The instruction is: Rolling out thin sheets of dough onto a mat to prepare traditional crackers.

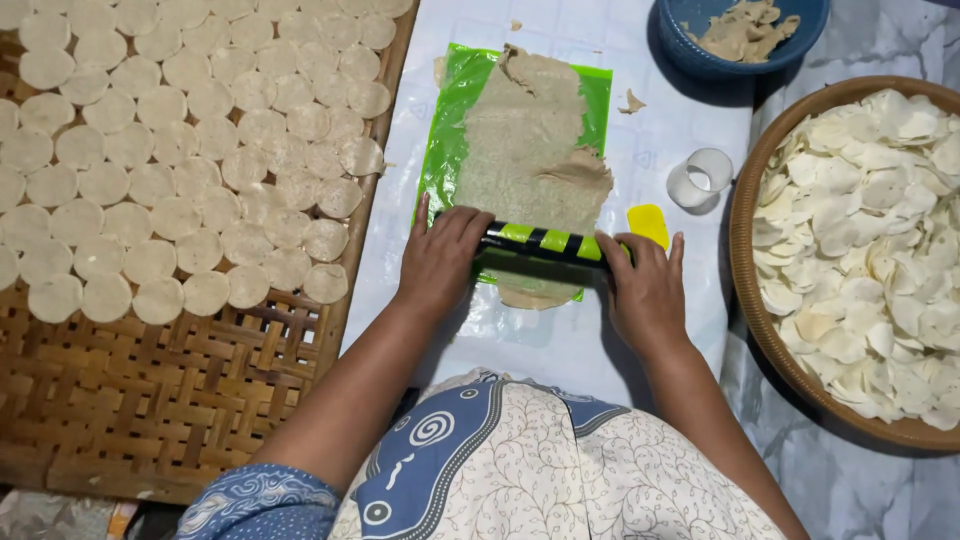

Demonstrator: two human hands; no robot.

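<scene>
two hands on one striped roller

both hands press down on a black and lime-green striped rolling pin (pixel 542 242) that lies crosswise over a thin, ragged sheet of pale beige dough (pixel 530 150); the left hand (pixel 440 262) covers the pin's left end with fingers curled over it, a closed grip on the pin; the right hand (pixel 645 290) rests on the right end, fingers spread and bent over it, likewise holding the pin; the dough sheet lies on a bright green plastic sheet (pixel 450 130), which sits on the pale, white-covered worktop (pixel 620 130); a little dough shows below the pin, near the person's body; just beside the right hand lies a small yellow plastic scraper (pixel 648 222), and a little beyond it a small clear round cup-shaped cutter (pixel 700 178); at the far edge stands a blue plastic bowl (pixel 670 40) holding dough scraps; to the left, a brown woven bamboo tray (pixel 150 400) carries rows of round, flat dough discs (pixel 150 150); to the right, a round brown basket (pixel 745 200) is heaped with whitish dried chips (pixel 870 240).
</scene>
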